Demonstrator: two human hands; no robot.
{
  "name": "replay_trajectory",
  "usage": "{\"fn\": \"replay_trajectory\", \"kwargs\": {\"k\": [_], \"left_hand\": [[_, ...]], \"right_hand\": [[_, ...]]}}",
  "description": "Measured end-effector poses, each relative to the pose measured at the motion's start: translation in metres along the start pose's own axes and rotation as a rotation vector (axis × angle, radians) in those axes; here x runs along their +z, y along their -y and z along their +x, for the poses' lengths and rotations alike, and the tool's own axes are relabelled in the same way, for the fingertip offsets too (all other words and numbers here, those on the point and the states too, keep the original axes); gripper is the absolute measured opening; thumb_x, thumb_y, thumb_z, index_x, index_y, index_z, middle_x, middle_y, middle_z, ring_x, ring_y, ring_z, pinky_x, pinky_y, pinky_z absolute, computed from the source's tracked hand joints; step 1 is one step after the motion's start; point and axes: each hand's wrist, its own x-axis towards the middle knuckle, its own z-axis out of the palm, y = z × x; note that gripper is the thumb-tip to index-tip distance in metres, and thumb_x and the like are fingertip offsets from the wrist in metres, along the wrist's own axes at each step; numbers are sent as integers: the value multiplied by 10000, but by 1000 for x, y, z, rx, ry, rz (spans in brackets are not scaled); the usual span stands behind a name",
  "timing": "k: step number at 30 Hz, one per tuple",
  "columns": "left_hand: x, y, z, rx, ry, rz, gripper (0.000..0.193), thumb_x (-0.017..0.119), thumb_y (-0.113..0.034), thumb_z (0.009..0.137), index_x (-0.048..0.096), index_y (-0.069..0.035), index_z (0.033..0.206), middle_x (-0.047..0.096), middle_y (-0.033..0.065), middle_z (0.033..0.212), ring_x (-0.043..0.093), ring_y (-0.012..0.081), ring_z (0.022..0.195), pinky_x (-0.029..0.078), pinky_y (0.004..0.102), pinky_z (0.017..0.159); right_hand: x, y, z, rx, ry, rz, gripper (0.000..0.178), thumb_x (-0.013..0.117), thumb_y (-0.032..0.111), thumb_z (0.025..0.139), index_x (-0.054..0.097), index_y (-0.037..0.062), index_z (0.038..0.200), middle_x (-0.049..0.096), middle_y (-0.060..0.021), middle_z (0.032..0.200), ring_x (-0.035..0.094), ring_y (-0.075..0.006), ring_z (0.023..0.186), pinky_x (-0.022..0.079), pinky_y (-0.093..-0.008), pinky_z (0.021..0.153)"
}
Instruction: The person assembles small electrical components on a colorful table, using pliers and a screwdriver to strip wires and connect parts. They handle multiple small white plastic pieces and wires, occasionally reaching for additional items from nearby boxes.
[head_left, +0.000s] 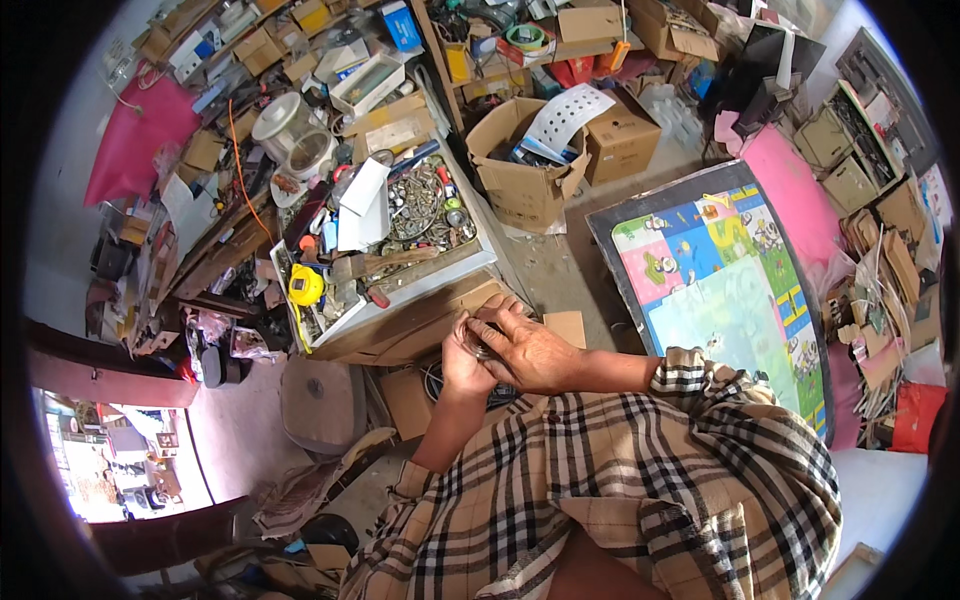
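My left hand (466, 362) and my right hand (532, 350) meet in front of my body, just past the near edge of the workbench (470, 266). The fingers of both are closed around a small, dark, metallic-looking piece (482, 349). Most of it is covered by the fingers, so its kind does not show. On the bench, beyond my hands, lies a heap of small metal hardware (415, 205) in a shallow tray. A yellow tape measure (306, 286) and a wooden-handled tool (385, 262) lie at its near left side.
A folded white paper or card (363, 208) rests on the hardware. An open cardboard box (515, 185) stands right of the bench, beside a closed carton (622, 138). At right is a table with a colourful cartoon cover (715, 285). A stool (322, 408) stands at lower left.
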Motion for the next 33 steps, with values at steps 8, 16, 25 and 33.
{"fn": "replay_trajectory", "kwargs": {"k": [8,16,25,33], "left_hand": [[-5,5,6,-81,124,-86,560,305,-333,931,460,105,1242,492,250,1275,415,388,1232,275,465,1087],[7,8,12,-150,97,136,639,202,-431,958,465,93,1210,496,243,1262,419,357,1240,268,436,1088],[7,6,4,-120,88,-54,504,338,-348,949,534,74,1141,569,193,1182,519,311,1134,357,412,1024],[5,6,-2,-77,-215,-98,275,413,-244,920,590,-35,941,637,91,966,603,233,934,463,380,881]], "right_hand": [[9,-18,-7,-22,-9,-175,467,527,119,776,477,-17,1221,496,-195,1004,577,-341,858,496,-388,744],[-2,-22,-10,-99,-58,-293,341,549,132,733,554,26,1057,531,-124,901,584,-291,839,471,-376,744],[-9,-16,0,-189,-87,-303,355,565,135,723,559,19,1059,539,-117,891,569,-286,841,438,-364,794],[-10,-14,8,-152,72,-308,373,600,120,727,568,40,1090,559,-105,921,587,-286,854,477,-373,777]]}}
